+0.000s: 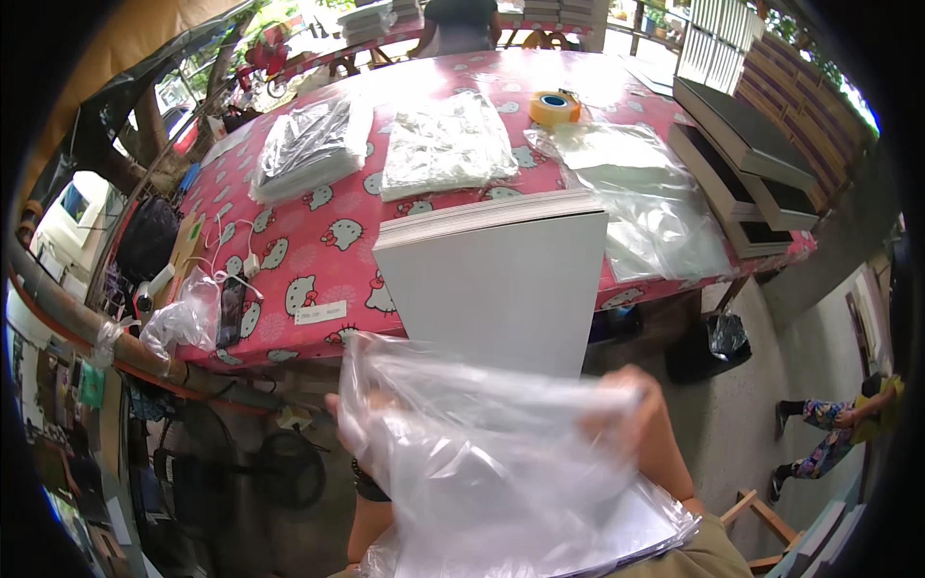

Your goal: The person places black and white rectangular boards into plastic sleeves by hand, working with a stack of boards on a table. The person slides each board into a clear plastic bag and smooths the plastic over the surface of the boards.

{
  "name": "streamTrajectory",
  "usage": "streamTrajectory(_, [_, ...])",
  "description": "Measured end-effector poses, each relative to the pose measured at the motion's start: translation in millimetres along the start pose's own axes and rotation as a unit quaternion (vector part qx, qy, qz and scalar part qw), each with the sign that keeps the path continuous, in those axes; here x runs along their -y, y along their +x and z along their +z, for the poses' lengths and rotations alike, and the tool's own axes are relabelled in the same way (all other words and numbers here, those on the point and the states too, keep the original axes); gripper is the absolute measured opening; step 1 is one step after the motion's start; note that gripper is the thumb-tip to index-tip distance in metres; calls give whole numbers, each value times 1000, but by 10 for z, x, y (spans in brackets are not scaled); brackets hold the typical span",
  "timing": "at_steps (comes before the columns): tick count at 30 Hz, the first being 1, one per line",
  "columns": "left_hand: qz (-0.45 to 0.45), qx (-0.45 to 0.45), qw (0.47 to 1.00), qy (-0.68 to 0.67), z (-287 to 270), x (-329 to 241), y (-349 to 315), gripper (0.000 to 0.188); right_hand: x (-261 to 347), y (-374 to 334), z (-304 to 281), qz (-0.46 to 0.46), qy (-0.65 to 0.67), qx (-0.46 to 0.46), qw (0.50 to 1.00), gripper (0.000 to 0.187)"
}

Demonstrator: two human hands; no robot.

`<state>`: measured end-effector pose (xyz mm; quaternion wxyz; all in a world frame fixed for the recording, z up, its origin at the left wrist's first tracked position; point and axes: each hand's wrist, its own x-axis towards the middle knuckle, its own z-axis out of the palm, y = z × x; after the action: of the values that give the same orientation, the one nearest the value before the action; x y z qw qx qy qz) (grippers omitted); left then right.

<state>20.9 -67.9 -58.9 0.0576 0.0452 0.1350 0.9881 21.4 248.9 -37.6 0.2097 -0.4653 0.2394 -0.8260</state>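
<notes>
A clear plastic bag (482,453) is stretched between my two hands above my lap. My right hand (631,409), smeared by motion, grips its right edge. On the left side my left hand (371,409) holds the bag, its fingers seen partly through the film. Below, a white flat piece (626,535) wrapped in clear plastic lies across my lap. Just beyond the bag, a stack of white boards (491,289) leans against the table's front edge, its lower end hidden by the bag.
The table (337,275) has a pink patterned cover. On it are wrapped packs (313,144), plastic sleeves (448,144), a tape roll (556,108), loose bags (665,212), dark-topped boards (747,140) and a phone (230,310). A person (461,27) is at the far end; another (848,419) stands right.
</notes>
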Motion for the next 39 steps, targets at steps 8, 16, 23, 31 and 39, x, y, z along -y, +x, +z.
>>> streamTrajectory(8, [-31,92,971,217,524,-329,485,79,539,111,195,125,-374,-201,897,33])
streamTrajectory(16, [260,23,637,725,867,-69,1117,33,705,718,-268,90,-747,-415,512,40])
streamTrajectory(23, [325,62,572,750,873,-270,968,10,952,714,165,124,-463,-507,716,9])
streamTrajectory(31, [-224,-61,835,498,531,-365,768,4,818,133,-55,175,-217,-522,806,17])
streamTrajectory(39, [-251,-170,864,402,-771,58,112,9,36,-1006,-81,151,-89,-538,824,13])
